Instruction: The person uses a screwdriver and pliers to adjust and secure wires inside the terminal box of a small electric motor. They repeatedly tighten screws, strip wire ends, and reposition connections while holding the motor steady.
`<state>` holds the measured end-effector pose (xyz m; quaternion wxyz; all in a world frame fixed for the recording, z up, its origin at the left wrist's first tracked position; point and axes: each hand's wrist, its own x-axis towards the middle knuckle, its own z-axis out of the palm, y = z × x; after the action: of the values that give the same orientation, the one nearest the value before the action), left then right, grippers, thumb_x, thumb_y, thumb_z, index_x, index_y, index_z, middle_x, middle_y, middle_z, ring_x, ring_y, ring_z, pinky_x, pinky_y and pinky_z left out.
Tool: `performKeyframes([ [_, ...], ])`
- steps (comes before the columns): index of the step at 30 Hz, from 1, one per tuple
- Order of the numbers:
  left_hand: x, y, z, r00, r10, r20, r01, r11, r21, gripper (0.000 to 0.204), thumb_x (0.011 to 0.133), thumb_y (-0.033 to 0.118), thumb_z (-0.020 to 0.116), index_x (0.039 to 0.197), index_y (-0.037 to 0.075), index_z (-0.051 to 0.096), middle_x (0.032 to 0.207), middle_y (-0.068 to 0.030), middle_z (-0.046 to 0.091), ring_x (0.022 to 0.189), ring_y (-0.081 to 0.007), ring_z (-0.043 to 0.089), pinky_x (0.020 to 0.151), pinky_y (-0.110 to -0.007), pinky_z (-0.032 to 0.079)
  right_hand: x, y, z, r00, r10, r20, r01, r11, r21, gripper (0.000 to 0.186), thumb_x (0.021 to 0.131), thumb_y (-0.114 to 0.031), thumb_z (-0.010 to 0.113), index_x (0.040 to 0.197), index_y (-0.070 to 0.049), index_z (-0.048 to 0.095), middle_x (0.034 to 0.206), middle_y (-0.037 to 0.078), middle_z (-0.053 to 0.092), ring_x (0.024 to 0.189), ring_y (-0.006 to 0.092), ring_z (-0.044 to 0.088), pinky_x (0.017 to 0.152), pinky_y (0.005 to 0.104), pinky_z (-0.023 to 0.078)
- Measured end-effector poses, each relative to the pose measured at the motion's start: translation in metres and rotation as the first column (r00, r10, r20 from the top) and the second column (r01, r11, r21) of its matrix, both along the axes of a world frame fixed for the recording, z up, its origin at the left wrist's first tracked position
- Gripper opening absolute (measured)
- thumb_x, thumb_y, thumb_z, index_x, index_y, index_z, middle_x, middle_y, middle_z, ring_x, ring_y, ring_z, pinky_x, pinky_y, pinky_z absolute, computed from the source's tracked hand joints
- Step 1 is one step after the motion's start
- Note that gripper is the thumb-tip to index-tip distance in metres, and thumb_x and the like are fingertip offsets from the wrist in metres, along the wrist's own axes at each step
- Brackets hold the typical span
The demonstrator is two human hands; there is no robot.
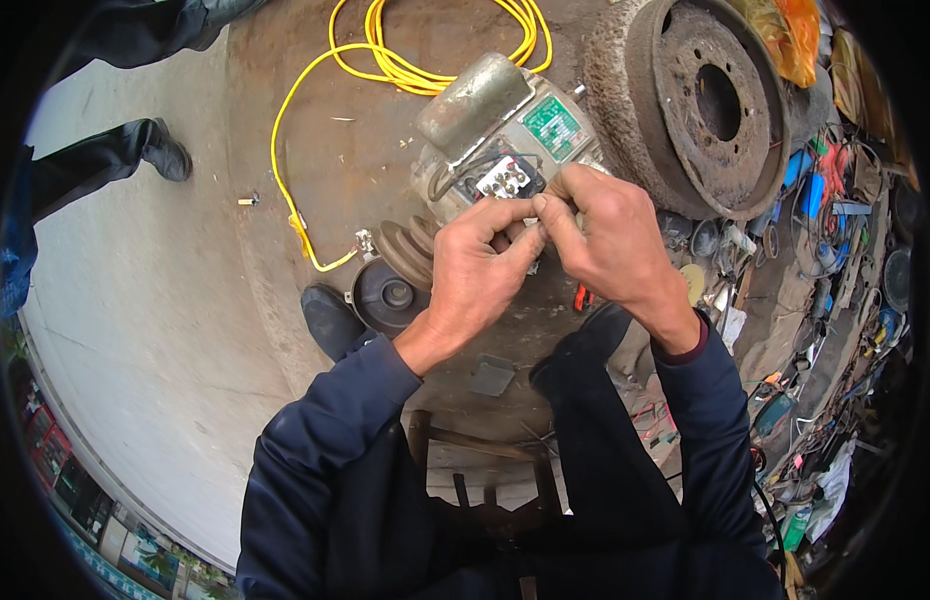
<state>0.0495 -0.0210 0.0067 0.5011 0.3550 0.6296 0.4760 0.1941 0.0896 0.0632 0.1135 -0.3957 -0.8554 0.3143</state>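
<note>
In front of me on the ground stands a grey-green electric motor with a green plate on its side. Its opened terminal box shows a white terminal block with brass-coloured screws and dark wires. Just on the near side of that block, my left hand and my right hand meet, thumbs and fingers pinched together. Whatever lies between the fingertips is too small to make out. A grooved pulley sticks out at the motor's left, partly behind my left hand.
Yellow cable lies coiled beyond the motor. A rusty wheel rim stands at its right. Below the pulley is a round black part. Scrap and tools crowd the right. Another person's leg shows at upper left.
</note>
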Motion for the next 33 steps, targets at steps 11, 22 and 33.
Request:
performKeyframes([
  [11,0.004,0.0,0.001,0.996,0.086,0.0,-0.086,0.996,0.031,0.015,0.104,0.01,0.081,0.115,-0.001,0.082,0.095,0.001,0.07,0.086,-0.0051,0.06,0.074,-0.024,0.05,0.016,0.018,0.105,0.657,-0.373,-0.655,0.163,0.919,-0.36,0.051,0.122,-0.037,0.05,0.079,-0.01,0.055,0.067,-0.001,0.047,0.05,0.0101,0.045,0.05,0.027,0.041],
  [22,0.001,0.001,-0.004,0.914,0.198,0.355,-0.142,0.974,-0.179,0.014,0.102,0.009,0.08,0.11,-0.002,0.081,0.083,0.0017,0.074,0.075,-0.0032,0.061,0.067,-0.026,0.053,-0.007,0.021,0.081,0.424,-0.133,-0.896,-0.267,0.927,-0.264,0.051,0.124,-0.037,0.03,0.082,-0.016,0.048,0.072,0.001,0.049,0.054,0.016,0.049,0.073,0.0392,0.05],
  [33,0.002,0.002,-0.007,0.903,0.213,0.374,-0.148,0.97,-0.195,0.014,0.103,0.011,0.081,0.107,-0.003,0.081,0.082,0.0016,0.073,0.074,-0.0033,0.061,0.067,-0.025,0.052,-0.015,0.026,0.07,0.477,-0.109,-0.872,-0.227,0.943,-0.242,0.051,0.124,-0.038,0.027,0.084,-0.014,0.048,0.073,0.002,0.048,0.055,0.017,0.05,0.074,0.0406,0.05],
])
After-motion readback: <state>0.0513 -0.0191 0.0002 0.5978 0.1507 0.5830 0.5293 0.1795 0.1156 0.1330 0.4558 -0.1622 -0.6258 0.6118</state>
